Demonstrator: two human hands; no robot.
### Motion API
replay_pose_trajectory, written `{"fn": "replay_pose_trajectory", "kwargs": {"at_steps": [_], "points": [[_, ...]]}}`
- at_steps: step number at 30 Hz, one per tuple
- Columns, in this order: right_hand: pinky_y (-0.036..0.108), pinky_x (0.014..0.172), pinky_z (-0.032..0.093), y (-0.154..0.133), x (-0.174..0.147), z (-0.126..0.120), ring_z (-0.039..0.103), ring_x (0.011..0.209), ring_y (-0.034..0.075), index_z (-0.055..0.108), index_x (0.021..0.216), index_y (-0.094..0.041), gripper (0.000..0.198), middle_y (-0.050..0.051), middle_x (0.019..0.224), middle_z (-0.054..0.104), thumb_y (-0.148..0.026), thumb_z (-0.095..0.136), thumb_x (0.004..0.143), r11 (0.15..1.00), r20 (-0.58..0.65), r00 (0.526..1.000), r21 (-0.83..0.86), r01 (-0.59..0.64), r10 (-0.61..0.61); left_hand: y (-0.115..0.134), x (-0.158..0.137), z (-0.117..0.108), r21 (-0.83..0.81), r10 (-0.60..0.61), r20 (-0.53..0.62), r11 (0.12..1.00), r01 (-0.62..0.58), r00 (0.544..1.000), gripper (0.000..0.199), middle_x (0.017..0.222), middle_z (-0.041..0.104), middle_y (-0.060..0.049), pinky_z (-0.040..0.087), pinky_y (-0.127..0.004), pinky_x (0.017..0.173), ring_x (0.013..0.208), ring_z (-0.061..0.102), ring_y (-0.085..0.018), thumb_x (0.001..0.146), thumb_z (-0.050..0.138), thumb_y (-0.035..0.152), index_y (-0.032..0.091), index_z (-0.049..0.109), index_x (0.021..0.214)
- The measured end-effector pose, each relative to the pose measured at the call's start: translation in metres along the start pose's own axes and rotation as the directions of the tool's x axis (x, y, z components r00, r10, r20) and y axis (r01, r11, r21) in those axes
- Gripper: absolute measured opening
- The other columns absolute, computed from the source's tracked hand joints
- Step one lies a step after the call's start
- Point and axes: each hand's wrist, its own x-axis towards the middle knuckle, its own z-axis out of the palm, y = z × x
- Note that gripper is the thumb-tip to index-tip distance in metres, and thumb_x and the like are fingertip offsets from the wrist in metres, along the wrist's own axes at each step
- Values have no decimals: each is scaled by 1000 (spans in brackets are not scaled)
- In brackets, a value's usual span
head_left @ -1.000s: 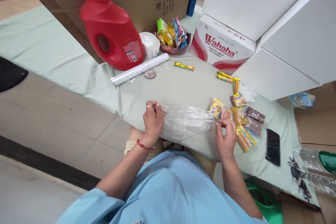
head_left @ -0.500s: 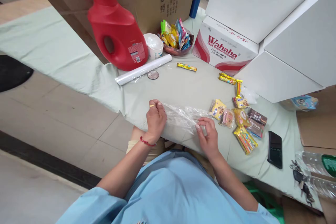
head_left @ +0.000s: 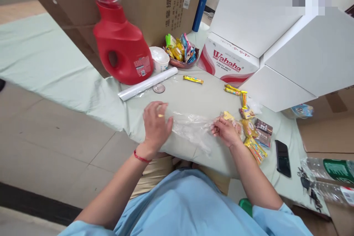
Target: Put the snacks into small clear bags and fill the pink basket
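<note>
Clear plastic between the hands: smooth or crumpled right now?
Crumpled. The clear plastic shows wrinkles and an uneven lower edge, gathering toward the right hand's fingertips. Cannot tell whether it's a bag or a sheet.

The person beside me wears a loose, light-blue cloth shirt (head_left: 188, 206), softly creased across the front, its short sleeves (head_left: 279, 223) leaving the forearms (head_left: 257, 182) bare. I can make out a thin red cord bracelet (head_left: 142, 158) around the left wrist and a slim yellow-gold ring (head_left: 160, 115) on the left hand (head_left: 156, 127). Beneath the shirt shows beige cloth legwear (head_left: 153, 173), trousers or shorts, I can't tell.
</note>
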Motion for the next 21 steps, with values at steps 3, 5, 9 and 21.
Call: {"fn": "replay_pose_trajectory", "kwargs": {"at_steps": [3, 5, 9, 21], "points": [[20, 51, 52, 12, 0, 17, 62, 57, 10, 63, 79, -22, 49, -3, 71, 69, -54, 95, 61, 999, 19, 999, -10, 35, -35, 17, -15, -5, -45, 372, 150, 928, -369, 916, 60, 132, 69, -9, 40, -45, 113, 132, 58, -27, 89, 51, 2, 28, 61, 141], [20, 51, 51, 15, 0, 24, 62, 57, 10, 63, 80, -22, 49, -3, 72, 69, -56, 94, 62, 999, 23, 999, -10, 48, -48, 24, -25, -5, -133, 457, 275, 889, -437, 846, 70, 127, 73, -7, 41, -42, 111, 129, 61, -24, 85, 46, -3, 27, 58, 148], [21, 50, 50, 12, -2, 22, 61, 58, 11, 62, 79, -22, 50, -3, 72, 68, -58, 92, 63, 997, -12, 997, -30, 72, -73, 21, -35, -3, -217, 378, 420, 925, -313, 825, 74, 114, 76, -10, 42, -46, 113, 121, 64, -26, 78, 49, -1, 17, 58, 149], [21, 45, 45, 24, -2, -28, 59, 57, 11, 60, 80, -22, 52, -1, 75, 70, -57, 93, 60, 998, -170, 984, -3, 59, -59, -40, -15, -39, -392, 392, 620, 905, -164, 679, 36, 100, 81, 0, 33, -49, 129, 128, 68, -23, 70, 54, 5, 30, 75, 87]]}}
